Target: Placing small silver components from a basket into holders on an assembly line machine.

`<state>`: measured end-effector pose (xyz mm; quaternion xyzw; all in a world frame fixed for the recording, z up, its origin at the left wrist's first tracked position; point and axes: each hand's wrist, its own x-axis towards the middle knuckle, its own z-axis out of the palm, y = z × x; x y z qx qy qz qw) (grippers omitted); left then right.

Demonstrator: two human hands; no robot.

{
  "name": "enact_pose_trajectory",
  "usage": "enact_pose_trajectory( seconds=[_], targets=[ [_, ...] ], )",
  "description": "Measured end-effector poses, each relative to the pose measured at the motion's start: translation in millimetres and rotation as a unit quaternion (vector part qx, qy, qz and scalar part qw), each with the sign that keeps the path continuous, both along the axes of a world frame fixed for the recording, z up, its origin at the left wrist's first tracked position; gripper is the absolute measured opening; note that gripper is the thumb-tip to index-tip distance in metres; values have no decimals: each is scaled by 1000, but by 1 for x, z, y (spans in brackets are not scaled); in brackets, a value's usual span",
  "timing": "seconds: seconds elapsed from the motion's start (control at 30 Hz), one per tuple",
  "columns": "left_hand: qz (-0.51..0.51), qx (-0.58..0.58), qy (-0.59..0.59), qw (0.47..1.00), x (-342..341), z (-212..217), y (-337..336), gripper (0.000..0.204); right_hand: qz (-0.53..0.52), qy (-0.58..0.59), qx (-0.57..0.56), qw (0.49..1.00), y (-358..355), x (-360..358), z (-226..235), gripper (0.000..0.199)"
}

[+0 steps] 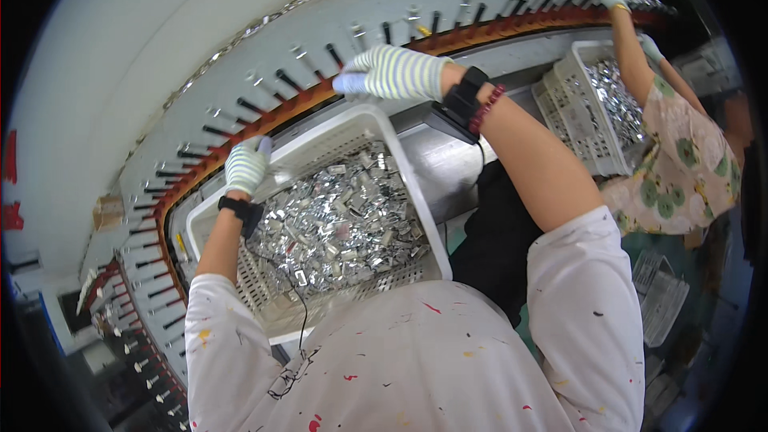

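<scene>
My left hand (246,164), in a striped knit glove, hovers over the far rim of a white plastic basket (416,192) and pinches a small shiny metal part. The basket holds a heap of small silver metal parts (336,220). My right hand (392,72), gloved the same way, reaches out to the curved grey conveyor ring (240,64) and its fingertips meet one of the black pegs (332,56) near the orange band. What the right fingers grip is hidden. Both wrists wear black bands.
A co-worker in a floral top (680,168) stands at the right, gloved hands up at the same ring of pegs. A second white basket (592,112) of metal parts sits in front of that person. Papers lie on the floor at lower right.
</scene>
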<state>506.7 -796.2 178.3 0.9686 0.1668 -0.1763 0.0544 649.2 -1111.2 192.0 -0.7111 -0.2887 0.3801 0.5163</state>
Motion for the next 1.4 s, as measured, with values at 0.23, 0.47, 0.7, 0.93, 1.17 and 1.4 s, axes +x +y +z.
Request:
enact_pose_trajectory(
  seconds=[0.23, 0.47, 0.7, 0.93, 1.17, 1.4],
  targets=[
    [-10, -40, -21, 999, 3, 3, -6, 29, -268, -187, -132, 936, -50, 66, -44, 36],
    [-4, -35, -33, 999, 0, 3, -5, 27, -481, -223, -115, 840, -96, 98, -67, 26],
    [-22, -28, -32, 999, 1, 7, -14, 27, -578, -325, -223, 715, -144, 114, -88, 37],
    [-31, -23, -39, 998, 6, 7, -11, 26, -388, -278, -389, 788, -105, 117, -69, 37],
    [-26, -11, -42, 999, 9, 10, -13, 26, -252, -375, -425, 784, -57, 110, -62, 18],
    [-11, 25, -33, 999, -2, 17, -15, 29, -402, -266, -198, 854, -32, 94, -74, 28]
  ],
)
